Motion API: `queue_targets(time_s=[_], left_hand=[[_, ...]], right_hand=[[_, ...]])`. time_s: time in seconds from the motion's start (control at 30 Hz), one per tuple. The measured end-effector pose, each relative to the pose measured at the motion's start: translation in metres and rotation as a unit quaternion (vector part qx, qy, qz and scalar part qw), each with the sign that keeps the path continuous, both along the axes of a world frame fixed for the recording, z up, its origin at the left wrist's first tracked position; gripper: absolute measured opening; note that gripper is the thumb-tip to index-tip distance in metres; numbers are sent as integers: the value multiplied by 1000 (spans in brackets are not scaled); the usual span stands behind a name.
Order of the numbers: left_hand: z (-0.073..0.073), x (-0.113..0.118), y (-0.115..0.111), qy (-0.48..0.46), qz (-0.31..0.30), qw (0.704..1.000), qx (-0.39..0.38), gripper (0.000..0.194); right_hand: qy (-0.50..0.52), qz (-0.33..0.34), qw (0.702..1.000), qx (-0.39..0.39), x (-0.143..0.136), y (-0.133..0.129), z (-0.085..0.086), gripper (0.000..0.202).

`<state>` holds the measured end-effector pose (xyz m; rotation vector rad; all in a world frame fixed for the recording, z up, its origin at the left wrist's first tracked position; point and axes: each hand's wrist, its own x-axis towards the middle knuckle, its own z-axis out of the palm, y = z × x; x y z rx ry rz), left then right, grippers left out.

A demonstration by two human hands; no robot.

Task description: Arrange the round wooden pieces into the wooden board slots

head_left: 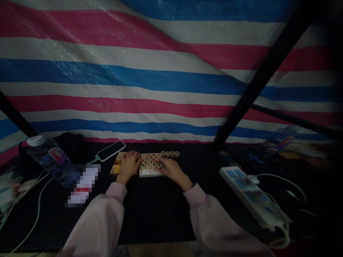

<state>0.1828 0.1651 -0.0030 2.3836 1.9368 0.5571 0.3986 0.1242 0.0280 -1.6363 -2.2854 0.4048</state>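
A shallow white box (151, 172) holds rows of round wooden Chinese chess pieces (148, 165), the back ones marked in red, the front ones in black. My left hand (129, 165) lies over a brown and yellow printed card or lid (117, 166), its fingers stretched toward the box's left edge. At the box's right side, my right hand (171, 169) has its thumb and fingers around a piece in the front row; the fingertips are partly hidden. Several loose pieces (172, 154) stand in a line behind my right hand, at the box's back right.
A phone (111, 151) with a cable lies behind the card. Left of it are a large clear plastic bottle (53, 159) and a blurred-out paper (84, 185). On the right is a white power strip (252, 196) with cords. Dark metal poles (257, 76) and a striped sheet (134, 75) stand behind.
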Motion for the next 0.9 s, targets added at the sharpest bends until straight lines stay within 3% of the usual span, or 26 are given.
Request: queue_targets(time_s=[0.17, 0.4, 0.5, 0.7, 0.8, 0.9], left_hand=[[-1, -1, 0, 2, 0, 1000, -5, 33], [-6, -2, 4, -3, -2, 1000, -1, 35], [-7, -1, 5, -3, 5, 1000, -4, 36], [-8, 1, 5, -5, 11, 1000, -7, 36], [-9, 0, 6, 2, 14, 1000, -6, 35], [-8, 0, 6, 7, 13, 1000, -9, 35]], right_hand=[[55, -10, 998, -3, 1, 2, -5, 29], [260, -1, 965, -15, 25, 20, -11, 32], [272, -63, 960, 33, 38, 28, -17, 30], [199, -203, 944, 166, 63, 42, -30, 22], [200, -184, 948, 164, 64, 42, -31, 21], [213, -109, 964, 118, 53, 40, -35, 21]])
